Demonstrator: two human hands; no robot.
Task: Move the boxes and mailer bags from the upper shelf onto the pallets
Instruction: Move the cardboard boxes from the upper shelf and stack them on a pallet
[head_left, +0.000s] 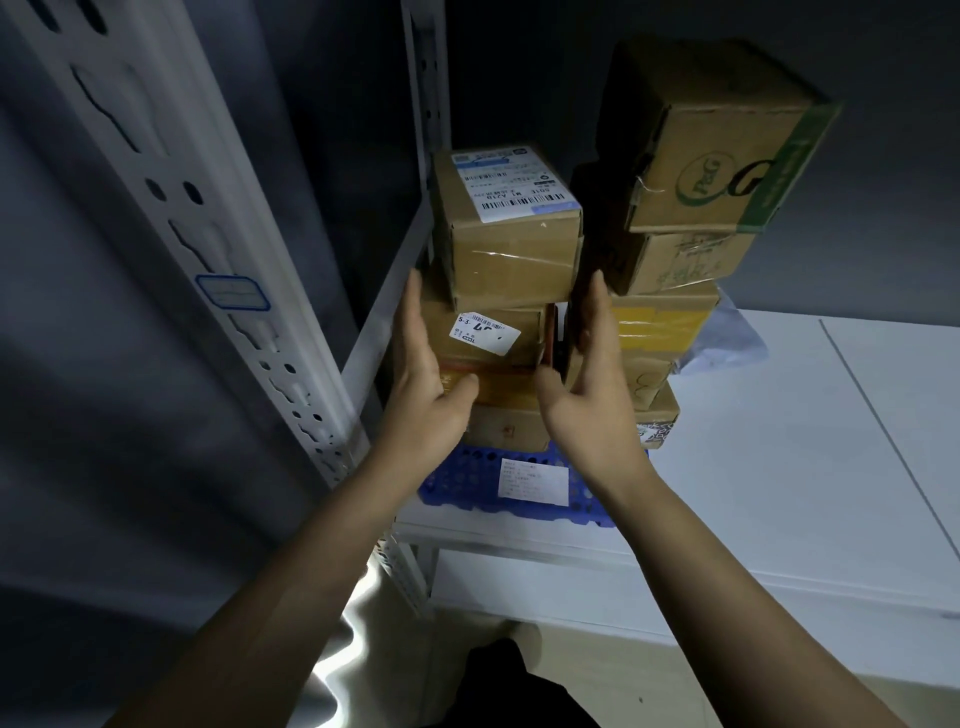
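One stack of boxes stood on a blue plastic base on the white shelf, just beside another stack. It looked like the grab step. The left hand lay flat on its left side; the right hand was in the gap between the stacks, fingers straight. Next, both should squeeze and lift, keeping the top box steady.

Boxes about nine; hands two; blue crate one; mailer bag one.
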